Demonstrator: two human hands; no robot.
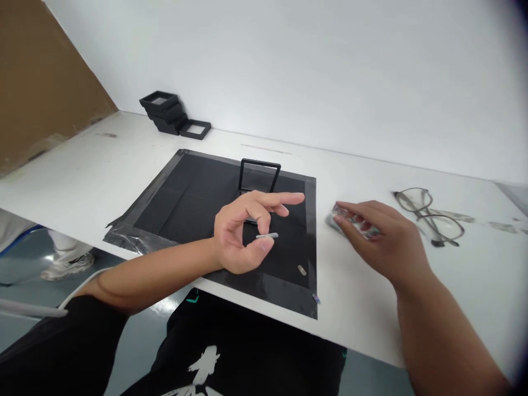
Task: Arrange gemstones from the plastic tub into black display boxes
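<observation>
My left hand (243,231) is over the black mat (193,192), pinching a small thin pale piece (271,235) between thumb and a bent finger, with another finger stretched out to the right. Behind it an open black frame (259,175) stands on the mat, its lower part hidden by the hand. To the right of the mat, my right hand (383,236) has its fingers closed on a crinkled clear plastic packet (336,211), which is partly covered by them. A small shiny piece (302,270) lies near the mat's right side.
Stacked black frames (165,113) stand at the back left, a single black frame (196,129) beside them. Eyeglasses (429,214) lie on the white table (350,308) right of my right hand. A tiny coloured scrap (315,298) is at the mat's lower right edge.
</observation>
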